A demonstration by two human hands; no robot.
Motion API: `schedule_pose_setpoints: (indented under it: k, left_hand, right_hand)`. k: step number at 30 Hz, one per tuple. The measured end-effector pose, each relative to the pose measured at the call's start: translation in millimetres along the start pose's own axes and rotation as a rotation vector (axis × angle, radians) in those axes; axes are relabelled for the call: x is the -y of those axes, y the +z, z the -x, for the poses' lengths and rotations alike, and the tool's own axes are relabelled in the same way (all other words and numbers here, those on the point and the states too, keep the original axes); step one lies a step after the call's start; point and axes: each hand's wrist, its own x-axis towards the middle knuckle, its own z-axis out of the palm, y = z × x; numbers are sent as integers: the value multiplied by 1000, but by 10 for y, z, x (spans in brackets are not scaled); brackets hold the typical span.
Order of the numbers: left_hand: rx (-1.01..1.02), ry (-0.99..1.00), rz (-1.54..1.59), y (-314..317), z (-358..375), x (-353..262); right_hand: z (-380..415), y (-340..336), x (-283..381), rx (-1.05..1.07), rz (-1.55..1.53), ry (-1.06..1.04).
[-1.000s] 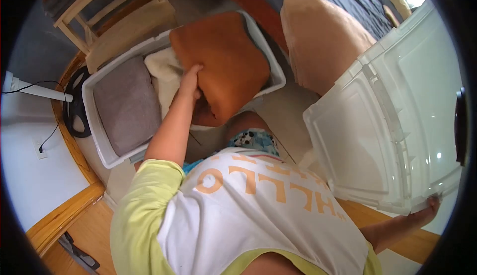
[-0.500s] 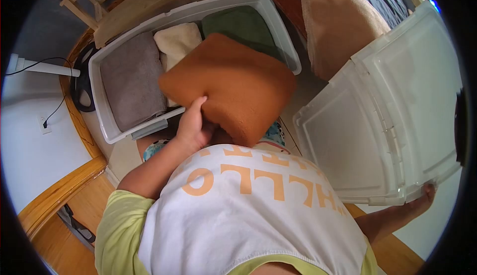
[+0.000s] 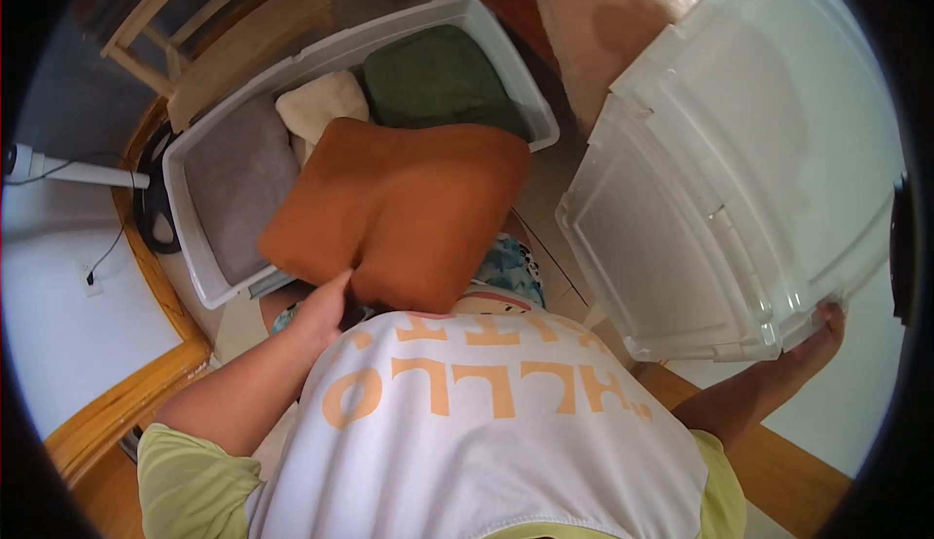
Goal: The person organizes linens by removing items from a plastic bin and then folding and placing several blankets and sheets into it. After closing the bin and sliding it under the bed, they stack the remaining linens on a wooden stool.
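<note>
My left hand (image 3: 329, 305) grips the near edge of an orange-brown folded cloth bundle (image 3: 409, 198), which is held above the near side of a grey-white plastic bin (image 3: 199, 271). Inside the bin lie a grey-brown folded cloth (image 3: 238, 184), a cream cloth (image 3: 323, 103) and a dark green cloth (image 3: 438, 77). At the right, my right hand (image 3: 830, 322) holds the lower corner of a large translucent hinged lid (image 3: 671, 237), which stands tilted beside me.
A wooden chair (image 3: 243, 48) stands behind the bin at the upper left. A peach cloth (image 3: 603, 23) hangs at the top. A white tube (image 3: 92, 171), a black cable and a wall are on the left.
The orange-brown bundle and my left hand have moved down and left, closer to my body. The lid in my right hand has tilted and shifted slightly left. The whole view has shifted a little.
</note>
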Motion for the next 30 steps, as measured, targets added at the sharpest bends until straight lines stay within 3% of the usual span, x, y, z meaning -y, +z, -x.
schedule_pose_setpoints:
  k: [4,7,9,10,12,13,15,16,18,20,21,23,26,29,30]
  left_hand:
    - [-66,-52,-39,468,412,-144]
    - [92,-204,116,356,297,-125]
    - [339,-99,204,324,209,-111]
    - [336,-97,202,348,144,-85]
    - [131,174,200,456,24,-67]
    - [131,173,201,498,25,-89]
    - [11,533,80,609,94,-132]
    - [13,534,84,705,177,-229]
    - [-114,799,-139,930,400,-540]
    - [85,772,-90,968,481,-922]
    - [86,775,-93,981,448,-1069]
    - [317,929,-81,1040,360,-1369]
    - [429,965,14,1106,-79,-1671]
    - [449,885,-9,917,-1035,-1884]
    - [305,812,-57,892,-1344,-1836]
  right_hand:
    - [-2,-51,-34,71,-19,-33]
    - [-13,-30,-26,99,-10,-62]
    - [26,34,24,148,-45,-52]
    - [49,74,38,199,-71,-37]
    - [122,137,31,180,-65,-43]
    - [123,150,35,168,-54,-59]
    - [40,66,-23,174,-37,-60]
    - [2,44,-44,177,-30,-62]
    - [82,147,-8,167,-52,-59]
    - [81,143,17,154,-71,-51]
    - [11,58,-34,188,-59,-71]
    - [24,73,-41,210,-49,-92]
    - [127,162,-22,189,-63,-31]
    - [118,114,-16,223,-42,-69]
    - [177,166,5,214,-18,-96]
